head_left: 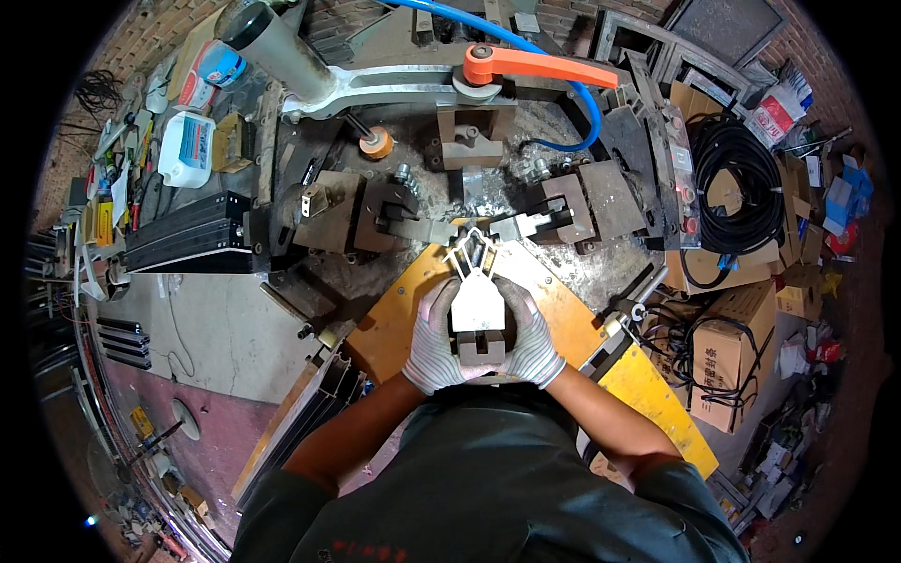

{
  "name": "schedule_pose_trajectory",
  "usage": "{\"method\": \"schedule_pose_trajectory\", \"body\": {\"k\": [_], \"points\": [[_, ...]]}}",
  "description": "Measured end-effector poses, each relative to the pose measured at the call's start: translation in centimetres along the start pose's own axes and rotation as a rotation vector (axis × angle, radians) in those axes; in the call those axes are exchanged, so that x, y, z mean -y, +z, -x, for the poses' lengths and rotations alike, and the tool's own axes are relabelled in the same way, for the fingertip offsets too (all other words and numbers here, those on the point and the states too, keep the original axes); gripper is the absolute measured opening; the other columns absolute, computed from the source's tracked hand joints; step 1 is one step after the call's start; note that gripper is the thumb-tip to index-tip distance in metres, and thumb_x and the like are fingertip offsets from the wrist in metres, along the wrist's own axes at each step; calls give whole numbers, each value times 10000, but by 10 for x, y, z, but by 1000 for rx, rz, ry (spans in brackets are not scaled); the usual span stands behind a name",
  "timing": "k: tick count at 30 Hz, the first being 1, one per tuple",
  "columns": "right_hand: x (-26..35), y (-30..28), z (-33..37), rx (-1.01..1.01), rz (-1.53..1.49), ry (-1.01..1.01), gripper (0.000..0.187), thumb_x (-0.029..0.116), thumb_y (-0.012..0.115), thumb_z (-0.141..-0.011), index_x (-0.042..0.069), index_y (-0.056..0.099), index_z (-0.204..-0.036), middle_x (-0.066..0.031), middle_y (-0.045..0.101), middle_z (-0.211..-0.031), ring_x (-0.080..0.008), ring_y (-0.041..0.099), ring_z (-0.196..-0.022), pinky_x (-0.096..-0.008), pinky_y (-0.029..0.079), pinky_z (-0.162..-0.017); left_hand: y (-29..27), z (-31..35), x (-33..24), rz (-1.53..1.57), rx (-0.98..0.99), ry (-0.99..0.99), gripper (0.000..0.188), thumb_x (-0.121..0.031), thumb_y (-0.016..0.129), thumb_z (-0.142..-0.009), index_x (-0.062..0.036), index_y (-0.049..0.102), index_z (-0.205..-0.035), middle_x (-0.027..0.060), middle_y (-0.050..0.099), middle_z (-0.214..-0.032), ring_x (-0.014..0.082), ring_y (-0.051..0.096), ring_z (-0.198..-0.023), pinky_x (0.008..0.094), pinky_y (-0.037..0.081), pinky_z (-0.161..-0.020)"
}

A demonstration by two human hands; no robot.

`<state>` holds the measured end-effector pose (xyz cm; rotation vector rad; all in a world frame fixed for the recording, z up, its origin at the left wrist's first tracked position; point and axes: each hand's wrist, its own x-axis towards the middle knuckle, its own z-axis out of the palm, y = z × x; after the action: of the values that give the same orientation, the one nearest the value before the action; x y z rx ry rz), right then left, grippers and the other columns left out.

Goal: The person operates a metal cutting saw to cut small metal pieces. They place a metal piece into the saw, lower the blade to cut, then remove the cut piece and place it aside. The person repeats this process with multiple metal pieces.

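My left hand, in a striped knit glove, is closed on the left side of a pale metal profile piece. On its right side my right hand, gloved alike, is closed too. The piece ends at the far side in a pointed, open outline of thin walls, close to the tips of two metal jaws. A brown notched metal block sits between my palms at the near end of the piece. Whether my hands also touch that block, I cannot tell. My fingertips are partly hidden.
Yellow plates slope to either side. Left and right clamp blocks flank the middle. An orange lever and a blue hose lie beyond. Dark profiles and a white jug stand left, cartons right.
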<state>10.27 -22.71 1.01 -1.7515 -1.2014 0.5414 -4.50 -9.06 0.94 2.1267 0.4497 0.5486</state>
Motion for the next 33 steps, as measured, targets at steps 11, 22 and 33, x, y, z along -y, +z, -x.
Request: {"method": "schedule_pose_trajectory", "body": {"k": [11, 22, 33], "points": [[4, -4, -1, 21, 4, 4, 1215, 501, 968, -540, 9, 379, -1482, -251, 510, -1415, -440, 507, -1319, -503, 417, -1132, -3, -3, -1, -9, 30, 1, 1254, -589, 934, -553, 15, 331, -1472, 236, 435, -1386, 408, 450, -1298, 513, 375, -1119], [1, -3, -5, -1, -21, -13, 1181, 500, 962, -538, -5, 409, -1451, -272, 531, -1385, -458, 529, -1290, -518, 424, -1119, -1, -3, 4, -20, 21, 38, 1233, -577, 916, -556, -3, 324, -1472, 247, 446, -1377, 417, 458, -1281, 511, 385, -1099], [-4, 0, -7, 76, -38, 34, 1148, 486, 950, -575, -11, 393, -1446, -284, 527, -1376, -481, 527, -1280, -531, 421, -1114, -3, -3, 6, 4, 45, 46, 1245, -621, 907, -572, -8, 315, -1481, 253, 437, -1395, 421, 459, -1279, 504, 390, -1089]]}}
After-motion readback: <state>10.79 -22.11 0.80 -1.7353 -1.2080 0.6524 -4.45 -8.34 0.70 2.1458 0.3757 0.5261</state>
